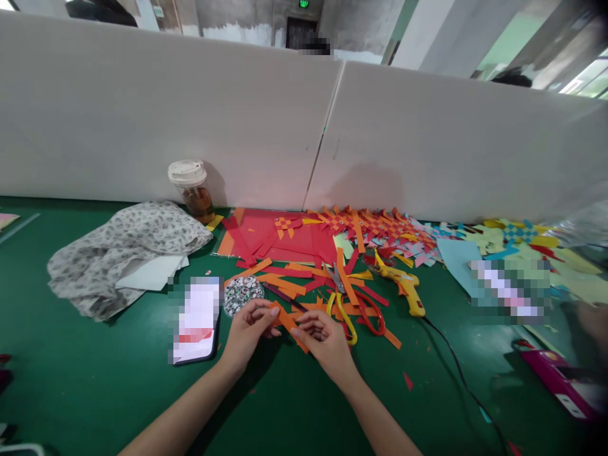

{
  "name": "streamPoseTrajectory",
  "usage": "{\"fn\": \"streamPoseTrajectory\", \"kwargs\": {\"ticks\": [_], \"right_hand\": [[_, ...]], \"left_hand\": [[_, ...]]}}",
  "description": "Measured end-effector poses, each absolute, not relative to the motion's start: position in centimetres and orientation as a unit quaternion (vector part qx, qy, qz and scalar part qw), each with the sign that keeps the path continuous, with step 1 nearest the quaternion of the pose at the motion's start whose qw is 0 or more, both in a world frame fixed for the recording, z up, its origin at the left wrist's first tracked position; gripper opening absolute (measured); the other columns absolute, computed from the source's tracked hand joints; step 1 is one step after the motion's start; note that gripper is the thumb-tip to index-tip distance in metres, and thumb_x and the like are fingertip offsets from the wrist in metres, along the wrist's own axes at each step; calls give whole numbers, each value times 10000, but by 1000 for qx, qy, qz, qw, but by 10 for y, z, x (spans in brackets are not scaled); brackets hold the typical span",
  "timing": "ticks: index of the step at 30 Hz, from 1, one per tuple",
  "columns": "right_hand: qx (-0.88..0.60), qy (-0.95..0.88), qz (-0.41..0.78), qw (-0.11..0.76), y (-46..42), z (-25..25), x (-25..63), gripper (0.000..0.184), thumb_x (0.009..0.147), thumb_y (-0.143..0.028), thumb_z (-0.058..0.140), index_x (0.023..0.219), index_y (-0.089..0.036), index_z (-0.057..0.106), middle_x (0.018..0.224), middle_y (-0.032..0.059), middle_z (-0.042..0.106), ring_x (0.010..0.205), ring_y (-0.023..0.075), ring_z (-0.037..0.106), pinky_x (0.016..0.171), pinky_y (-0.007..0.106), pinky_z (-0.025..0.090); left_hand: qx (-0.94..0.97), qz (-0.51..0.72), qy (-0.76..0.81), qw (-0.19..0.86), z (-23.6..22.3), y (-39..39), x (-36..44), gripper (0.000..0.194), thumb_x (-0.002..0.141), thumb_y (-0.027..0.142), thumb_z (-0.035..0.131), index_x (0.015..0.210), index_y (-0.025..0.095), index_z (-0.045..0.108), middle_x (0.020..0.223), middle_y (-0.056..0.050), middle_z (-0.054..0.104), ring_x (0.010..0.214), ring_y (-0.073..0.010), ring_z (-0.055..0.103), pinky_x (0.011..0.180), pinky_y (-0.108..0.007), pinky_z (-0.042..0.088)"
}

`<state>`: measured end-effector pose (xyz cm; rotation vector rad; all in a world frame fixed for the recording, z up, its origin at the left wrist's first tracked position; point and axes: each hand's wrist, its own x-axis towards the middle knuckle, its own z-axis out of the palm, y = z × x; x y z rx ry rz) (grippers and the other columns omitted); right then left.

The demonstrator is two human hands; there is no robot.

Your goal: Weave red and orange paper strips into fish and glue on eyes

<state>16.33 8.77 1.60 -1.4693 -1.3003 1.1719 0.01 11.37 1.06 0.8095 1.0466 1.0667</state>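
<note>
Left hand [247, 328] and right hand [327, 341] pinch an orange paper strip [285, 320]

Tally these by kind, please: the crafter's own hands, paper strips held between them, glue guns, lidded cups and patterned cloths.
Hands: 2, left hand and right hand
Held orange strip: 1, as far as shows
Yellow glue gun: 1
Lidded cup: 1
Patterned cloth: 1
Total: 6

strips [287, 287] lie between phone [197, 320] and glue gun [401, 282].
</note>
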Motion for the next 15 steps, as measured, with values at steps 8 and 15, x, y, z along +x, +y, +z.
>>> {"fn": "streamPoseTrajectory", "kwargs": {"ticks": [8, 15], "right_hand": [[-586, -516, 470, 411, 86, 15, 165, 218, 676, -346, 691, 789, -191, 587, 667, 0, 623, 661, 144, 609, 571, 229, 465], [-576, -508, 473, 432, 87, 14, 168, 200, 695, -305, 679, 827, -190, 583, 752, 24, 633, 706, 149, 613, 636, 252, 499]], "left_hand": [[340, 462, 478, 665, 14, 114, 1, 266, 678, 338, 704, 794, 153, 552, 577, 45, 626, 461, -82, 617, 413, -120, 372], [320, 473, 481, 666, 12, 117, -1, 243, 681, 327, 703, 786, 155, 566, 566, 37, 636, 487, -87, 619, 457, -132, 415]]}}
